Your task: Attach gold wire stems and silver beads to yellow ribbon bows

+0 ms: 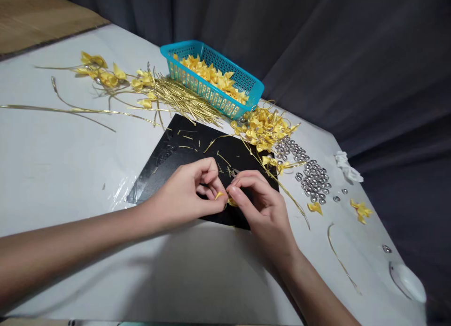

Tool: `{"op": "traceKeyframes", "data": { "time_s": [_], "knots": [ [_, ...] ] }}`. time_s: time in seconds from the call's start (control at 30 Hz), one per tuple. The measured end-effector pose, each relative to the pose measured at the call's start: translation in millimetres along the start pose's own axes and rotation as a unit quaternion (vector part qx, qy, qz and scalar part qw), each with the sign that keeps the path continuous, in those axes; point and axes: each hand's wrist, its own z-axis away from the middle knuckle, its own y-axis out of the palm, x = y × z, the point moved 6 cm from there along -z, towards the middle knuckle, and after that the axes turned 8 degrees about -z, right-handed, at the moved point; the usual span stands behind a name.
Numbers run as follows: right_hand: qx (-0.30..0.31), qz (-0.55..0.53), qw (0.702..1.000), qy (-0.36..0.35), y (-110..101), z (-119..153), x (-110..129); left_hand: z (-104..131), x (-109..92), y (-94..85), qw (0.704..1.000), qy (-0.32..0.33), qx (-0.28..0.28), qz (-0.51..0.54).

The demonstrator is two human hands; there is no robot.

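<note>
Head view: a small, glossy yellow ribbon piece (219, 195), mostly covered by fingers, is over the near part of the black mat (164, 161). The left hand (193, 187) pinches it between thumb and curled forefinger; the right hand (266, 206), angled in from the right, seems to pinch it too. Farther off, a turquoise perforated plastic basket (260, 88) holds heaped yellow ribbon pieces (211, 77).
</note>
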Motion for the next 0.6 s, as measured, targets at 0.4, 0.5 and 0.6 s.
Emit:
{"op": "traceKeyframes", "data": {
  "time_s": [0.4, 0.5, 0.6],
  "knots": [
    [-0.094, -0.183, 0.977, 0.046, -30.7, 1.3, 12.0, -1.7, 5.4, -3.9, 0.992, 0.042, -0.018, -0.115],
    [-0.095, -0.236, 0.965, 0.068, -35.1, -0.2, 18.0, -3.1, 7.0, -5.4, 0.991, 0.042, -0.023, -0.125],
    [-0.133, -0.314, 0.929, 0.144, -45.8, -1.9, 18.1, -4.6, 9.1, -5.6, 0.99, 0.034, -0.027, -0.134]
  ]
}}
